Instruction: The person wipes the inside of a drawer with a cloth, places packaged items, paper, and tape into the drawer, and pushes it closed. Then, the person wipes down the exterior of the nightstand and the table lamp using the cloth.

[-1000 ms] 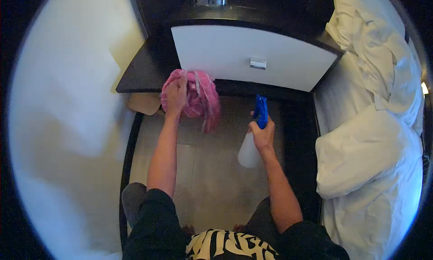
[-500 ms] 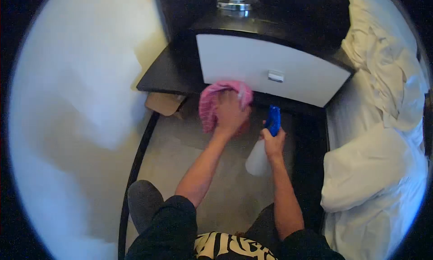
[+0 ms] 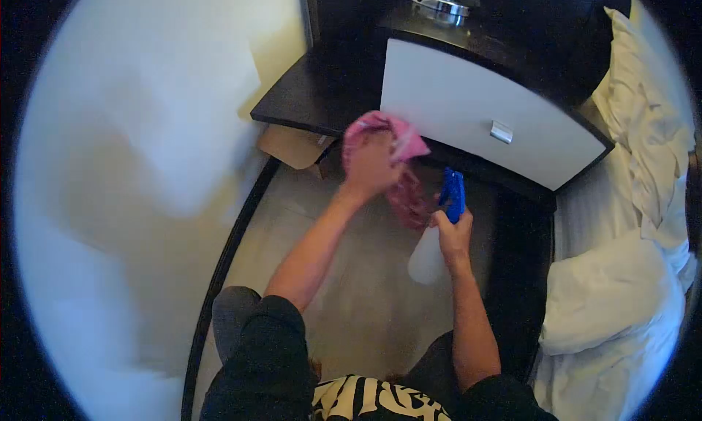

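My left hand (image 3: pixel 371 165) is closed on a pink cloth (image 3: pixel 387 123), just in front of the drawer's lower left corner. Part of the cloth hangs down to the right, toward the spray bottle, and the fingertips are partly hidden in its folds. In my right hand (image 3: pixel 455 238) is a spray bottle (image 3: pixel 427 259) with a blue trigger head (image 3: pixel 453 193) and a whitish body. My fingers wrap round its neck, and the nozzle end points away from me. The nightstand's white drawer front (image 3: pixel 468 103) with a silver handle (image 3: pixel 502 131) stands beyond both hands.
A dark side shelf (image 3: pixel 314 88) extends left of the drawer, with a cardboard-coloured box (image 3: pixel 292 146) beneath it. On the dark top stands a shiny lamp base (image 3: pixel 442 6). White bedding (image 3: pixel 607 289) lies along the right; a pale wall (image 3: pixel 146 165) rises at left.
The view has shifted, so the nightstand appears farther right and tilted. My left hand has moved left relative to the drawer, and more of the cloth now hangs down. The right hand still grips the bottle.
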The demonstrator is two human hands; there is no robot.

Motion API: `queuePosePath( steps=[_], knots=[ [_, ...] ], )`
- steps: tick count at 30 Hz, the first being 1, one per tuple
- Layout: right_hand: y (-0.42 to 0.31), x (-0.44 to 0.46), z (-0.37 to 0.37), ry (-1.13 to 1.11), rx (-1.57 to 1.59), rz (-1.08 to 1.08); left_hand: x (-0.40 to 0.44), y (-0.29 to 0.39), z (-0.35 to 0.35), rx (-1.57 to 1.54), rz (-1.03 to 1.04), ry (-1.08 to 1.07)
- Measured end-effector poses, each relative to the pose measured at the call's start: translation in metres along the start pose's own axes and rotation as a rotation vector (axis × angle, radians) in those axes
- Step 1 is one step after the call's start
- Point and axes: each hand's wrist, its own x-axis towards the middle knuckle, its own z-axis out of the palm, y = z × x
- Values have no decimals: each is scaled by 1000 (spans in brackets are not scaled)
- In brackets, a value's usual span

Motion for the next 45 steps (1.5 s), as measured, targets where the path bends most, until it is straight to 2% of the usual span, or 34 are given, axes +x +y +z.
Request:
queuePosePath(
  steps=[2, 7, 9, 14, 16, 17, 19, 23, 28, 32, 35, 37, 39, 40, 42, 45],
  knots=[
    [-26, -6, 5, -74, 32, 44, 0, -36, -22, 15, -3, 126],
    [-24, -9, 5, -76, 6, -5, 24, -105, -71, 15, -181, 13],
    [-20, -10, 3, -75, -33, 48, 39, -125, -79, 4, -471, -126],
    [-21, -9, 4, -77, -8, 25, 59, -131, -51, 213, -434, -39],
    [-22, -12, 8, -87, -6, 43, 53, -118, -35, 386, -290, 61],
    [-25, -12, 9, -85, -6, 57, 51, -109, -36, 392, -291, 64],
    [-26, -8, 10, -79, -7, 66, 46, -93, -34, 242, -213, -220],
    [-20, -7, 19, -128, 6, 73, 47, -83, -29, 203, -178, -139],
    [-12, -3, 30, -123, 54, 124, 74, -97, -17, 295, -236, -225],
    [-12, 2, 33, -110, 42, 90, 97, -128, -4, 318, -231, -155],
    [-15, -5, 34, -90, 0, 82, 111, -154, -33, 232, -434, -535],
    [-22, -12, 31, -126, -57, 52, 102, -167, -64, 379, -521, -485],
    [-23, -21, 25, -137, -89, 53, 95, -182, -91, 471, -663, -562],
    [-24, -22, 22, -145, -67, 54, 86, -190, -95, 470, -659, -565],
    [-29, -20, 19, -168, -14, 42, 66, -199, -97, 445, -640, -341],
    [-27, -14, 16, -147, 82, 54, 58, -188, -95, 423, -602, -319]
  ],
)
